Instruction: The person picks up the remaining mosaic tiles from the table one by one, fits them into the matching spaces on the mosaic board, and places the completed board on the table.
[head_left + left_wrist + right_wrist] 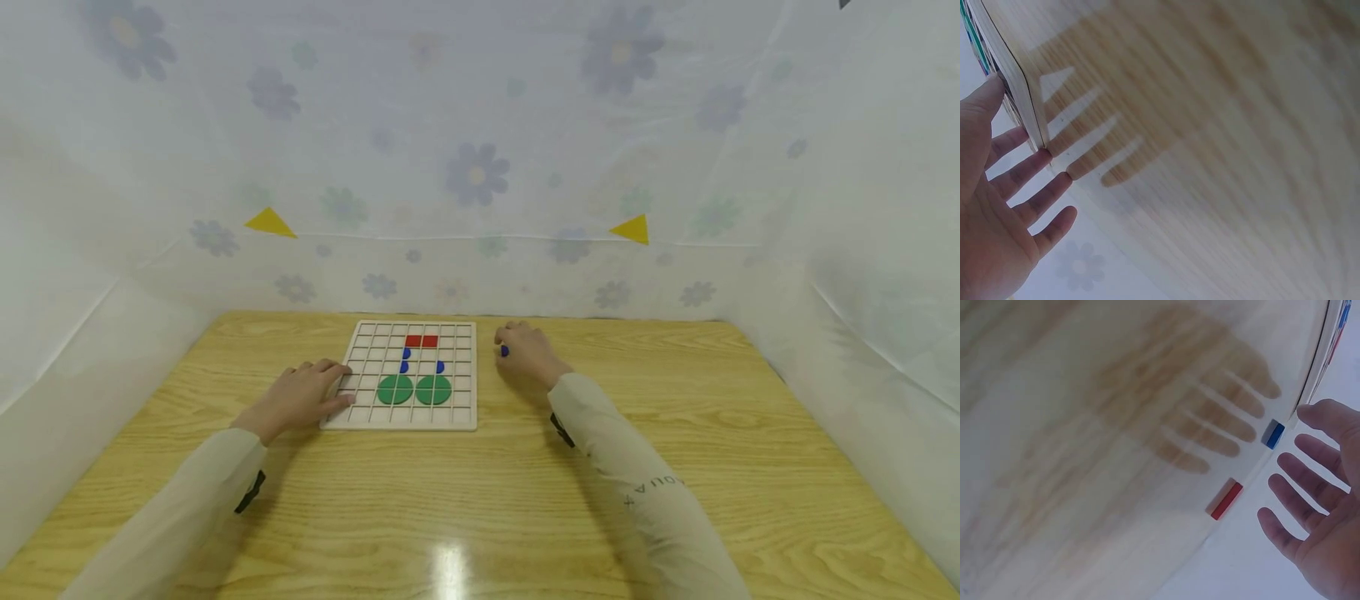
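Observation:
A white square grid board [375, 417] lies on the table, bearing two green discs [395, 389], several blue half-round pieces [440, 367] and red pieces [422, 341]. My left hand [296, 396] rests at the board's left edge, its thumb on the surface and its fingers fairly straight. To the right of the board is my right hand [527, 354], beside a loose blue half-round piece [505, 351]. In the right wrist view, the blue piece [1274, 435] lies near the thumb and forefinger, with the fingers spread and relaxed. A red piece [1227, 500] lies near the other fingertips.
The wood-grain table [465, 500] reaches a white flowered curtain [480, 267] at the back and sides. Two yellow triangles [630, 229] are on the curtain. Black bands [561, 430] sit at the wrists below the beige sleeves [645, 483].

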`<state>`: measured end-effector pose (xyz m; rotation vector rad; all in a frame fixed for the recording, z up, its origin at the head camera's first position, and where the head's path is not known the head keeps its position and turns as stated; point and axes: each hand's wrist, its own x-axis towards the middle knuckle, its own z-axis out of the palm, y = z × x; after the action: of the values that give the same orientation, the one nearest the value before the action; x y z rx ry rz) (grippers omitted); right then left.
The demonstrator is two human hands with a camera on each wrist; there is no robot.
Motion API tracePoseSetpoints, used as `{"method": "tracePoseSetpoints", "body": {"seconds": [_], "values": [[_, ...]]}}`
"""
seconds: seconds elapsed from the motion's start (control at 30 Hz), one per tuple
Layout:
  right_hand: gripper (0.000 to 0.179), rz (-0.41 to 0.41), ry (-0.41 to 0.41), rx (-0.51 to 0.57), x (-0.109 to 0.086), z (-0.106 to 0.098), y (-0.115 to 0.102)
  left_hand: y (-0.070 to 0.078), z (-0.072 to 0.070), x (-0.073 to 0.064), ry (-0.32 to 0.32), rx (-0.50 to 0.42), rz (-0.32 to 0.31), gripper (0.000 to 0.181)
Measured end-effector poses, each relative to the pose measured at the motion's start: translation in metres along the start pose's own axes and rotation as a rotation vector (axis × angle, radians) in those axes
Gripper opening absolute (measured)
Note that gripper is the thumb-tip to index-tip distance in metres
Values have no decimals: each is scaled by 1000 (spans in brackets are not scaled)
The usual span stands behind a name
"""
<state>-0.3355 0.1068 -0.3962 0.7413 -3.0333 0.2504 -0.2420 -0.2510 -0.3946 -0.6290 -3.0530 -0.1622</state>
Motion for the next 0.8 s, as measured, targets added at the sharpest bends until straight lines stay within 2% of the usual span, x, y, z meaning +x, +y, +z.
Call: {"method": "tracePoseSetpoints", "body": {"seconds": [0.17,0.4,0.8], "values": [[29,14,-28,-14,1,1,6,0,0,0,-2,2,-6,53],[31,29,-57,18,1,2,12,0,1,0,-1,7,-7,52],[27,29,-56,28,-1,1,11,2,0,-2,7,11,-5,52]]}}
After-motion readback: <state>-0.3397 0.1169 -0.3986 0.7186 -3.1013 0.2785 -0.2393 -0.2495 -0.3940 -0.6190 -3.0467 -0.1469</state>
